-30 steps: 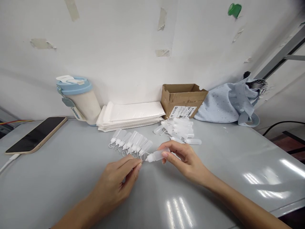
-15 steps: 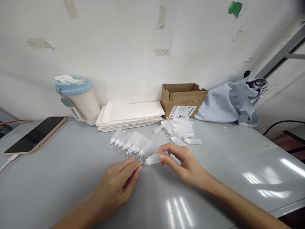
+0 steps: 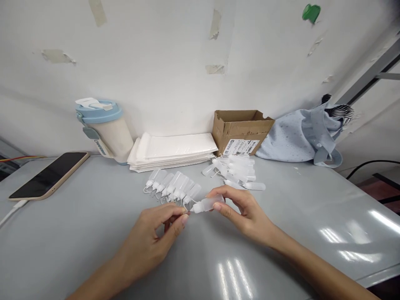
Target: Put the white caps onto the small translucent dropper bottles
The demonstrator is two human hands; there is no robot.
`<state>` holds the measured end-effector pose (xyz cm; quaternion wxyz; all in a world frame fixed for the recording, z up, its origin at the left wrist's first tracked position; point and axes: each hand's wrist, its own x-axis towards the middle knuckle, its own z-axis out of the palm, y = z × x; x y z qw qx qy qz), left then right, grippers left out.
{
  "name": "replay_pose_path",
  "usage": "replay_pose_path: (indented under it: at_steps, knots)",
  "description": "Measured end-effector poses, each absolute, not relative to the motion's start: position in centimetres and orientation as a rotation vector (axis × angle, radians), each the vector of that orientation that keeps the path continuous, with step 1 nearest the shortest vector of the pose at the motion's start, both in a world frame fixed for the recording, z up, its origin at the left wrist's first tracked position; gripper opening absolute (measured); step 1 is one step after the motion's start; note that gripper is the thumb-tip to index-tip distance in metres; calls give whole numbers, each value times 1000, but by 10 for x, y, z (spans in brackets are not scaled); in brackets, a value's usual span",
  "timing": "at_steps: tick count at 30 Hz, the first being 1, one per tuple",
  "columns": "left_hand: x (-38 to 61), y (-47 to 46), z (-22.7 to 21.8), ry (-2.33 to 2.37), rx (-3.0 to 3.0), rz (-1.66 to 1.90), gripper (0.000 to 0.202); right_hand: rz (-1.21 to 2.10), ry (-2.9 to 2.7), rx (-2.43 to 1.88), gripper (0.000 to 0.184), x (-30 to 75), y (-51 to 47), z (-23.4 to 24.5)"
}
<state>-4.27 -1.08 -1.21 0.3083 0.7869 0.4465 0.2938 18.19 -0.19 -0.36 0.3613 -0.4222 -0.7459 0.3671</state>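
My right hand [image 3: 246, 212] grips a small translucent dropper bottle [image 3: 206, 204] by its body, held sideways just above the grey table [image 3: 93, 225]. My left hand [image 3: 156, 235] pinches at the bottle's nozzle tip with thumb and forefinger; what sits between those fingertips is too small to name. Just behind the hands lies a neat row of several like bottles [image 3: 171, 187], tips toward me. A loose heap of more bottles [image 3: 239, 171] lies to the right of that row.
A cardboard box [image 3: 242, 131], a stack of white padded envelopes [image 3: 173, 151] and a blue-lidded cup [image 3: 104, 129] stand along the wall. A phone [image 3: 50, 175] on a cable lies at the left. A pale blue cloth bag [image 3: 306, 135] sits at the right.
Both hands stay together on the bottle; the fingers shifted only slightly, and the view drifted a little.
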Motion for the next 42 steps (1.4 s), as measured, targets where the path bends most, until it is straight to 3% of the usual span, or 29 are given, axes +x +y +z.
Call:
replay_pose_path:
  at_steps: [24, 42]
  knots:
    - [-41, -16, -21, 1130, 2061, 814, 28, 985, -1902, -1143, 17, 179, -5, -16]
    - [-34, -13, -23, 1231, 2218, 1071, 13, 981, -1908, -1189, 15, 182, -2, -5]
